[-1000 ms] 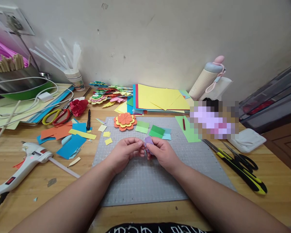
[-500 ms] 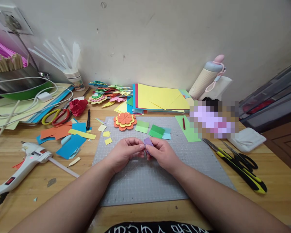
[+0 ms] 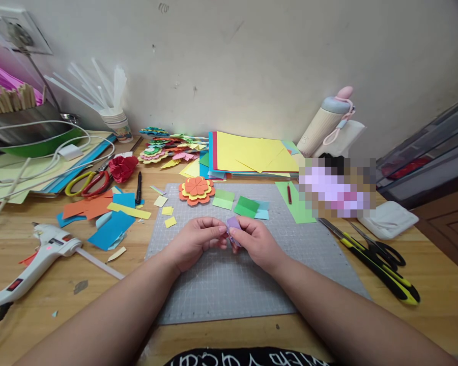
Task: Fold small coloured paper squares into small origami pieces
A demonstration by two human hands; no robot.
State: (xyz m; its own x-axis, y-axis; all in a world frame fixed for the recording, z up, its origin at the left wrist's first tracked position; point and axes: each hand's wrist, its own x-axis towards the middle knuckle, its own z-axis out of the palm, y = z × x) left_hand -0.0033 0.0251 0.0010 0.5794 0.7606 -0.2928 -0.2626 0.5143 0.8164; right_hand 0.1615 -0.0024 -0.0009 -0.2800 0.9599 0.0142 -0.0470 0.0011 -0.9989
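Observation:
Both of my hands meet over the grey cutting mat (image 3: 229,284) and pinch a small folded piece of purple paper (image 3: 232,223). My left hand (image 3: 196,241) grips its left side with closed fingers. My right hand (image 3: 254,241) holds its right side between thumb and fingers. Most of the paper is hidden between the fingers. Just beyond the hands lie green paper squares (image 3: 246,206) and an orange and yellow paper flower (image 3: 196,189).
A white glue gun (image 3: 38,254) lies at the left. Blue and orange paper scraps (image 3: 107,216) and scissors (image 3: 87,183) lie behind it. A stack of coloured sheets (image 3: 252,155) sits at the back. A yellow knife (image 3: 370,262) and black scissors (image 3: 381,249) lie right.
The fingers have shifted slightly on the purple paper, which now sits a little lower between the hands. Nothing else has moved.

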